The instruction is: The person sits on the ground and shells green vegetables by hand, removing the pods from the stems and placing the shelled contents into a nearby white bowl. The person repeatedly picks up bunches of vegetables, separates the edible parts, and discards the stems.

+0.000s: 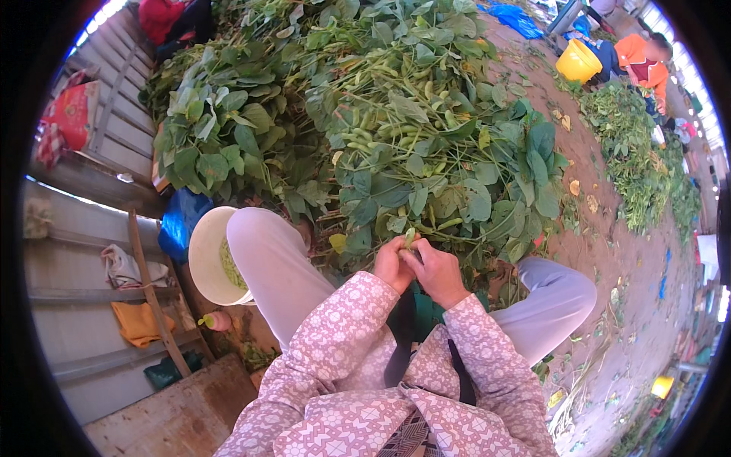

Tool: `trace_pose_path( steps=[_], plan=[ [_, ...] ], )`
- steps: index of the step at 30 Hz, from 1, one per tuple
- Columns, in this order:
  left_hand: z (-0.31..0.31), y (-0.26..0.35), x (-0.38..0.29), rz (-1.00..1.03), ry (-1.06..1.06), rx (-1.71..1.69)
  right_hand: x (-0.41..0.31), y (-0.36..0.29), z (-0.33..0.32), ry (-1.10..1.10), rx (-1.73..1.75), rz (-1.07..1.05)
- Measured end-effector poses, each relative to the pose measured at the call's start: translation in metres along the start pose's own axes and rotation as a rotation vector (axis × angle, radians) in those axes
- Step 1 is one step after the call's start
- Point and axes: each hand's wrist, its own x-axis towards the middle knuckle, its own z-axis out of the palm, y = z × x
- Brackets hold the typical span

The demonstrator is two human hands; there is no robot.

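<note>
A green soybean pod (410,236) sticks up between my two hands, which meet in front of my lap. My left hand (394,265) pinches it from the left side. Close against it, my right hand (436,269) has thumb and forefinger at the same pod. Just beyond my fingers rises a large heap of cut soybean plants (394,143), with leaves, stems and many plump pods. A white bucket (212,254) stands by my left knee and holds loose green pods or beans (231,265), partly hidden by the knee.
A blue plastic bag (181,220) and a pink bottle (217,321) sit near the bucket. At left, a wooden pole (147,291) leans by the metal wall. A co-worker (642,63) sits at upper right near a yellow bucket (578,60) and another plant heap (631,154).
</note>
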Motion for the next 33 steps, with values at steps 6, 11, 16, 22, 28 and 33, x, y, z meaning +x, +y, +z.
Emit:
trace_pose_path(
  steps=[6,11,16,22,28,33],
  plan=[
    [0.002,0.015,-0.013,-0.064,-0.187,0.085,0.035,0.032,-0.061,0.009,0.08,0.176],
    [0.014,0.017,-0.024,-0.06,-0.186,0.169,0.033,0.069,-0.066,-0.183,-0.114,0.135],
    [0.017,0.023,-0.037,-0.114,-0.213,0.119,0.029,0.046,-0.077,-0.007,0.163,0.292],
    [0.048,0.037,-0.047,-0.156,-0.471,0.177,0.028,0.038,-0.083,0.289,0.57,0.399],
    [0.069,0.059,-0.033,-0.118,-0.507,0.276,0.044,0.034,-0.087,0.297,0.88,0.529],
    [0.056,0.051,-0.011,-0.12,-0.426,0.318,0.052,0.026,-0.093,0.25,0.986,0.555]
  ],
)
